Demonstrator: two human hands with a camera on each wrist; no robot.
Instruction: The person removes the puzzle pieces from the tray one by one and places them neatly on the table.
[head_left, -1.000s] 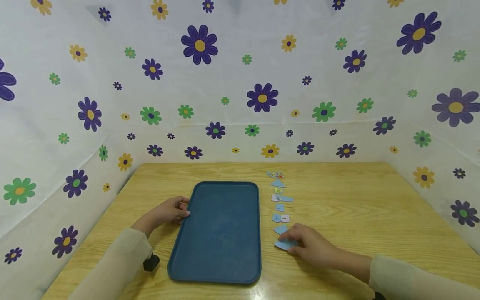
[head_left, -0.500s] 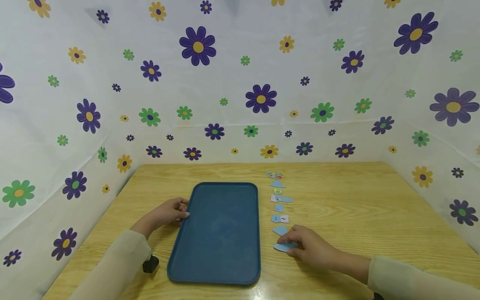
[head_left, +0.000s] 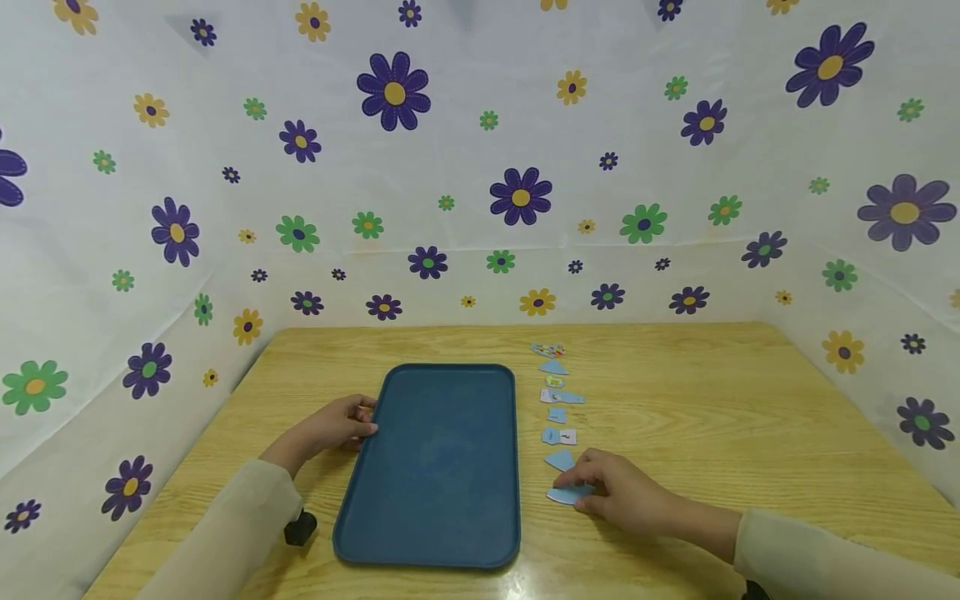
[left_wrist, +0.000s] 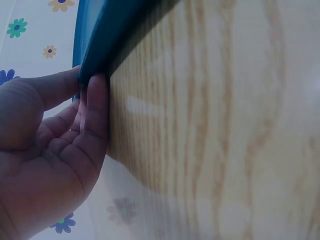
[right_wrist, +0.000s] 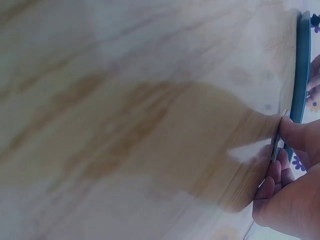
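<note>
In the head view my left hand (head_left: 337, 423) pinches the left rim of a dark blue rectangular tray (head_left: 435, 467). The left wrist view has the thumb against the side of the tray (left_wrist: 95, 45) and the fingers lower down at its edge. To the right of the tray, my right hand (head_left: 626, 493) holds a flat light-blue piece (head_left: 564, 495) with a curved edge between thumb and fingers, low at the table. Part of that piece is hidden by the hand. Just beyond it lies a light-blue wedge-shaped piece (head_left: 559, 460).
Several flat pieces run in a column away from me: a blue-and-white one (head_left: 558, 436), a small blue one (head_left: 557, 415), a long one (head_left: 562, 397), a yellowish one (head_left: 554, 382), a blue triangle (head_left: 554, 367) and a multicoloured one (head_left: 547, 350). Flower-printed cloth (head_left: 450, 150) encloses the wooden table (head_left: 675, 392).
The view shifts very slightly. Both hands keep their places at the tray and the light-blue piece, with hardly any visible movement.
</note>
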